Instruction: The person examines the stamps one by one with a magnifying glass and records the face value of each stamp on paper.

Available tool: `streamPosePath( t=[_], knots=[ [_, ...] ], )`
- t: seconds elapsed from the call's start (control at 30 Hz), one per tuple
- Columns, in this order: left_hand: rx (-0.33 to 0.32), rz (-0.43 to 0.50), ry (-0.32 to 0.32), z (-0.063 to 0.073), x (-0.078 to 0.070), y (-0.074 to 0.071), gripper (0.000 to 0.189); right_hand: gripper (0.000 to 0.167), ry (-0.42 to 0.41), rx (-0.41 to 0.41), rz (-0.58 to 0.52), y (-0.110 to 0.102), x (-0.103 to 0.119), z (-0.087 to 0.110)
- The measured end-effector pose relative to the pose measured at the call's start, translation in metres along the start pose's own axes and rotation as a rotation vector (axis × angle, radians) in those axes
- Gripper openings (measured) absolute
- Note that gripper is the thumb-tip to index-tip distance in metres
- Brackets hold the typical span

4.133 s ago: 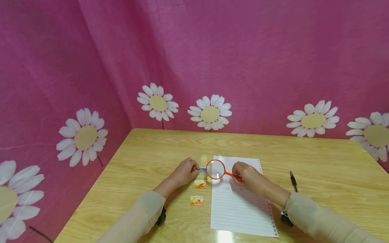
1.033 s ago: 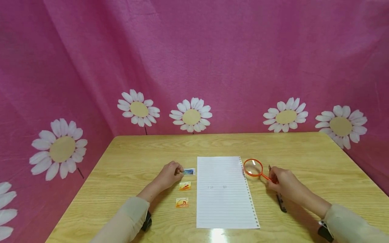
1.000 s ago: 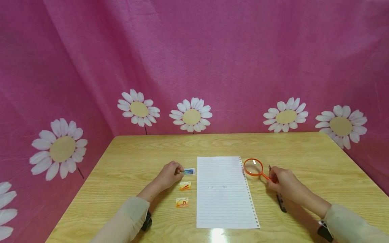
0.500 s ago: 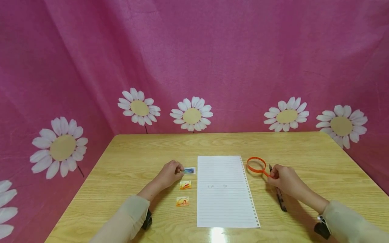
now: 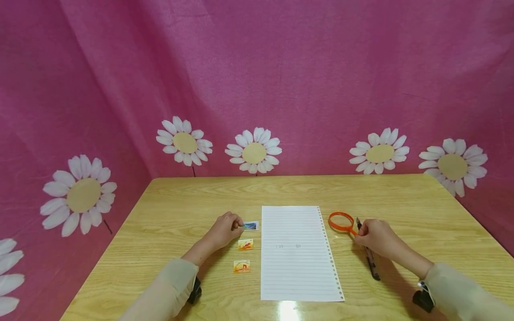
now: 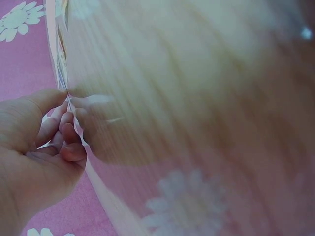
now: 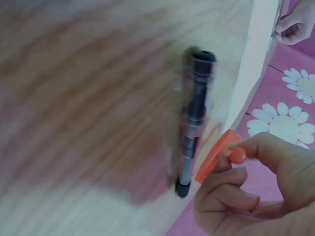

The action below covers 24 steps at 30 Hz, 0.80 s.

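In the head view my left hand lies at the left edge of a blue postage stamp; its thumb and fingertips pinch that edge at tabletop level. Below it lie two orange-yellow stamps: the upper stamp and the lower stamp. My right hand pinches the handle end of an orange magnifying glass, whose round lens is right of the paper. In the right wrist view the handle's rounded end shows between thumb and finger. A black pen lies beneath the right hand, partly hidden.
A lined sheet of paper with holes along its right edge and faint handwritten numbers lies between the hands. The wooden table meets a pink cloth backdrop printed with daisies.
My right hand has carried the magnifying glass from over the paper's left edge to right of the paper, then lowered it near the tabletop. My left hand has stayed at the blue stamp.
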<state>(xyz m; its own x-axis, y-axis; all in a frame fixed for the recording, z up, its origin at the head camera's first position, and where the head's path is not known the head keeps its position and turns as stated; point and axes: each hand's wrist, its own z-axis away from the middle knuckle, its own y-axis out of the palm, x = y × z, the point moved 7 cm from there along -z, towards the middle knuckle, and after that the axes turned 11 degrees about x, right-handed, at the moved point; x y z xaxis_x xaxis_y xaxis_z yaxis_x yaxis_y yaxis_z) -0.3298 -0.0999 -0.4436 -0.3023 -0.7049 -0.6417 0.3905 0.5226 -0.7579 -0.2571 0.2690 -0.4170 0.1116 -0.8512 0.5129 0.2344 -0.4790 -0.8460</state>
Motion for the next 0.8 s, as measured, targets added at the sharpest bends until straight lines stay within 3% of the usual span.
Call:
streamPosePath(
  t=[0.23,0.53,0.8],
  knots=[
    [0.0,0.003,0.01,0.001,0.0,0.0,0.006,0.041,0.05,0.1,-0.045,0.003,0.004,-0.004],
    [0.014,-0.002,0.006,0.001,0.0,0.0,0.008,0.036,0.018,0.134,-0.019,0.016,0.011,-0.007],
    [0.015,-0.025,0.013,0.001,-0.001,0.0,0.006,0.035,0.007,0.119,0.097,0.025,0.016,-0.007]
  ],
)
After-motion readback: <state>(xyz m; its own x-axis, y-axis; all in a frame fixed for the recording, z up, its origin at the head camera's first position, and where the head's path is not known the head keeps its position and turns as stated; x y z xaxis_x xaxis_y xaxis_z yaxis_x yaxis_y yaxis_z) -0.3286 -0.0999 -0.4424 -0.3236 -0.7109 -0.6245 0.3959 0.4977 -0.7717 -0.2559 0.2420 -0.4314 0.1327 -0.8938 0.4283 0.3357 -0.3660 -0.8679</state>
